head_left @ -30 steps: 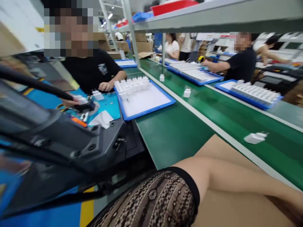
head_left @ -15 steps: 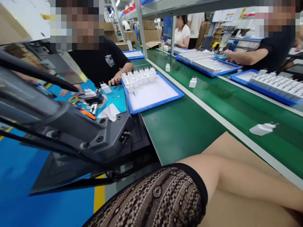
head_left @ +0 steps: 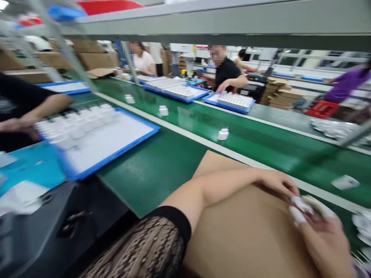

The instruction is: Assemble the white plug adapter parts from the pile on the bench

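Note:
My left hand [head_left: 279,183] reaches across a brown cardboard surface [head_left: 246,227], its fingers pinched together near the fingertips of my right hand [head_left: 327,239]. White coverings show on the right thumb and forefinger, which are closed toward the left fingers. Between both hands is a small white piece [head_left: 303,204], too blurred to name. A white plug charger [head_left: 223,134] stands on the green belt [head_left: 185,119] beyond the cardboard. Another white piece [head_left: 345,182] lies on the belt nearer my right hand.
At left, a blue-rimmed tray [head_left: 116,164] holds rows of white chargers beside a co-worker's arm [head_left: 58,106]. Several white parts [head_left: 363,227] sit at the right edge. A grey beam [head_left: 203,21] crosses overhead. Across the belt a co-worker [head_left: 230,75] reaches to another tray [head_left: 243,111].
The view has swung right, bringing both hands into sight with fingertips together. The dark machine arm at left has mostly left view, and the belt chargers appear farther left.

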A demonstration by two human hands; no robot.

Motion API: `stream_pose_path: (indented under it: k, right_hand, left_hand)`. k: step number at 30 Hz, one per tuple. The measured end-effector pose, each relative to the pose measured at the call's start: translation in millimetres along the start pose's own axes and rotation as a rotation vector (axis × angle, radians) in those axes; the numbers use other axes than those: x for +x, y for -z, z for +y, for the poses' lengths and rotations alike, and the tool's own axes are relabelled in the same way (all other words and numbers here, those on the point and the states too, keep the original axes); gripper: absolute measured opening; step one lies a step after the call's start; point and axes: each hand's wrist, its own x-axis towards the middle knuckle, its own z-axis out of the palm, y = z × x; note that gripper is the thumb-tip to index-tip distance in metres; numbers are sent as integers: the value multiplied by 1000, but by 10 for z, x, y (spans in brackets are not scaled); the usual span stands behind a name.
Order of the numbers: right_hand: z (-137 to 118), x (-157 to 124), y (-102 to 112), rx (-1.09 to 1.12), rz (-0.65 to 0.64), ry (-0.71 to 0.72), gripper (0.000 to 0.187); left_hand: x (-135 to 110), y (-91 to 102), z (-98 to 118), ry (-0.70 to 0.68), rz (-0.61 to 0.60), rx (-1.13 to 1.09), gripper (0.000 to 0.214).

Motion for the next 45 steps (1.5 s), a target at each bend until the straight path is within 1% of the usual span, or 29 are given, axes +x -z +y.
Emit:
stream_pose_path:
  k: [1,2,4,6,7,10,13,16,19,21,22,26,28,31,35,37,39,42,45]
  right_hand:
    - [21,0,-16,17,-10,-33,53]
    - [33,-4,-26,17,17,-22,53]
    - [24,-26,-26,-55,59,19,40]
    - [-13,-63,-14,-86,88,28,36]
    - [-36,-83,-8,-97,81,28,35]
    - [-87,-118,-3,-98,102,27,31]
    - [-90,-106,-3,-6,105,-43,31]
    - [-70,-86,3,60,137,-125,32]
    - [-53,-73,9,136,177,-198,34]
    - [-41,-60,8,197,193,-245,35]
    - [-35,-51,6,225,199,-265,35]
    - [-12,-18,-4,298,219,-303,34]
    - [-3,-7,-7,316,218,-311,33]
    - [15,1,-14,333,218,-321,30]
    - [59,-5,-55,347,186,-316,28]
    - [89,-15,-91,319,144,-283,29]
    - [121,-27,-126,249,100,-220,30]
    - [150,-43,-153,123,70,-135,32]
    - [136,-53,-146,53,87,-126,32]
  left_hand:
    - [-33,-14,4,35,8,-34,8]
    - [-62,-30,4,28,7,-44,14]
    - [-102,-66,-8,5,-29,-63,27]
    - [-127,-112,-25,-4,-51,-78,38]
    - [-137,-136,-30,1,-59,-79,42]
    - [-169,-183,-37,39,-72,-71,46]
    - [-199,-181,-48,112,-72,-47,47]
    - [-222,-170,-72,177,-39,-37,47]
    - [-229,-175,-115,219,21,-57,46]
    - [-222,-183,-151,219,84,-33,42]
    - [-215,-186,-170,206,141,25,40]
    - [-195,-175,-228,149,442,370,35]
    - [-196,-159,-245,138,538,484,31]
    - [-211,-144,-266,126,615,634,25]
    - [-208,-139,-307,171,658,762,26]
    - [-152,-121,-316,208,685,815,29]
    - [-30,-81,-309,238,695,855,33]
    - [269,7,-290,279,666,871,45]
    - [606,66,-306,345,630,842,70]
